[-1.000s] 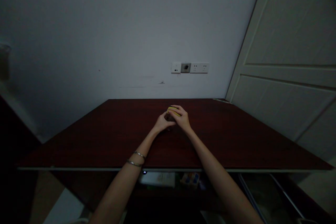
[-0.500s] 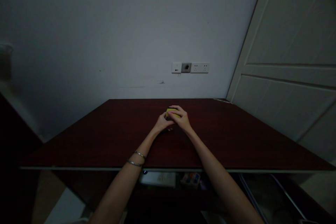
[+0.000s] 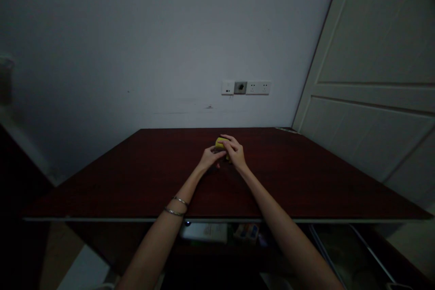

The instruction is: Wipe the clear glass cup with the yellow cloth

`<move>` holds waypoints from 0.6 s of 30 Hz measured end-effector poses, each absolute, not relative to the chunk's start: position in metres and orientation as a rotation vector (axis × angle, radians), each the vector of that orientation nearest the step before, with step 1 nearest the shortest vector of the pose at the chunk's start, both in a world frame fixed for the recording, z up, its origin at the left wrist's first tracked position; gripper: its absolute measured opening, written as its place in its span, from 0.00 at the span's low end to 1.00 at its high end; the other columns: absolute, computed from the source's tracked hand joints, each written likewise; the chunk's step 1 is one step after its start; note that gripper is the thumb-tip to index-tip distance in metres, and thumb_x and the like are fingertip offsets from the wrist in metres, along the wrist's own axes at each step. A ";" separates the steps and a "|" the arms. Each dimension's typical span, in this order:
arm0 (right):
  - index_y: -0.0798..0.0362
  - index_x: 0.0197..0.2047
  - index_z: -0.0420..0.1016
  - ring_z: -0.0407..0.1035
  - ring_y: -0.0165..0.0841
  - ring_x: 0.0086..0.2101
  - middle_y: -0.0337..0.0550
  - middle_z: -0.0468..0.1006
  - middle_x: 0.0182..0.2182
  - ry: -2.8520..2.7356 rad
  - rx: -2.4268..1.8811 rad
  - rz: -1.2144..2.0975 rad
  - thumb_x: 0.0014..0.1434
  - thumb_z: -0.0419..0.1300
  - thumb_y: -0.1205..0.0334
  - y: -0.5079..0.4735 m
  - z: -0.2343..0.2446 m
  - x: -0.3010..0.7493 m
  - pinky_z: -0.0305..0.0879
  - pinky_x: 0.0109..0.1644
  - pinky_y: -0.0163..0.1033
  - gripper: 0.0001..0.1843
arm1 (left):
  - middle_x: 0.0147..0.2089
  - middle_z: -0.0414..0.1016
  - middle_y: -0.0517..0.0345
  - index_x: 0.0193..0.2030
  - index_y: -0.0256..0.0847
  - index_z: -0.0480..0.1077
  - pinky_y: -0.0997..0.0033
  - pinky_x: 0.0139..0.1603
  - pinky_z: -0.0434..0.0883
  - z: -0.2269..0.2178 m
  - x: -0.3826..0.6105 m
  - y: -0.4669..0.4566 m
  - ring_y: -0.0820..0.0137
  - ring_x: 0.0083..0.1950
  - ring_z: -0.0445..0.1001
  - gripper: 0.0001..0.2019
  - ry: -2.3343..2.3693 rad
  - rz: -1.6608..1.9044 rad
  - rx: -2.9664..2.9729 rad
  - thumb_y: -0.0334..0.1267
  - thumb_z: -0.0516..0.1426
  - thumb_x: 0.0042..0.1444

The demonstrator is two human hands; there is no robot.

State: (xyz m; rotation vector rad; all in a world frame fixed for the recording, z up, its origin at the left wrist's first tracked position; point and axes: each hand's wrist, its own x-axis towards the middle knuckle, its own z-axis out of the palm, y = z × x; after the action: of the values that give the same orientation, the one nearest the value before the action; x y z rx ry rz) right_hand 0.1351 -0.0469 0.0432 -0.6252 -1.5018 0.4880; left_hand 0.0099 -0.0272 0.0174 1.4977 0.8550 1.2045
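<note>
A small yellow, blocky object (image 3: 221, 142) with a darker part beneath it is held between my hands above the middle of the desk. Its exact kind cannot be made out in the dim light. My right hand (image 3: 237, 154) grips it from the right, with fingers bent over its top and side. From the left and below, my left hand (image 3: 209, 158) closes on its lower part, thumb pointing right. Much of the object is hidden by the fingers. Two silvery bangles (image 3: 176, 211) circle my left forearm.
The dark red desk (image 3: 136, 181) meets a pale wall (image 3: 136, 45) with sockets (image 3: 258, 88) on it. A white panelled door (image 3: 367, 72) stands at the right. Below the desk edge, a shelf holds a white box (image 3: 204, 232) and several small items.
The yellow object has turned in my hands, and its yellow top now stands slightly higher. The right fingers have shifted on it. A bit of yellow now shows below the right fingers.
</note>
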 end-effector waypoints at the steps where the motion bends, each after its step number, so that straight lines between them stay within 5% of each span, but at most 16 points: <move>1: 0.49 0.34 0.78 0.66 0.37 0.47 0.44 0.72 0.46 -1.523 -0.614 0.468 0.55 0.53 0.53 -0.050 0.044 0.134 0.61 0.52 0.43 0.14 | 0.25 0.70 0.59 0.38 0.31 0.67 0.78 0.14 0.63 0.017 0.009 -0.026 0.78 0.17 0.64 0.22 0.855 1.208 1.480 0.46 0.63 0.39; 18: 0.50 0.32 0.79 0.67 0.35 0.45 0.44 0.73 0.44 -1.522 -0.610 0.484 0.55 0.54 0.56 -0.046 0.043 0.134 0.62 0.50 0.41 0.13 | 0.23 0.69 0.61 0.37 0.30 0.67 0.79 0.13 0.64 0.016 0.012 -0.026 0.79 0.15 0.64 0.22 0.885 1.209 1.443 0.45 0.63 0.38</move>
State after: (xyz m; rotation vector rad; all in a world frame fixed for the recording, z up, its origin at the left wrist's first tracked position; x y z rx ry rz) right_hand 0.1343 -0.0463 0.0426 -0.6104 -1.5219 0.4842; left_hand 0.0121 -0.0263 0.0163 1.4432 0.8855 1.2086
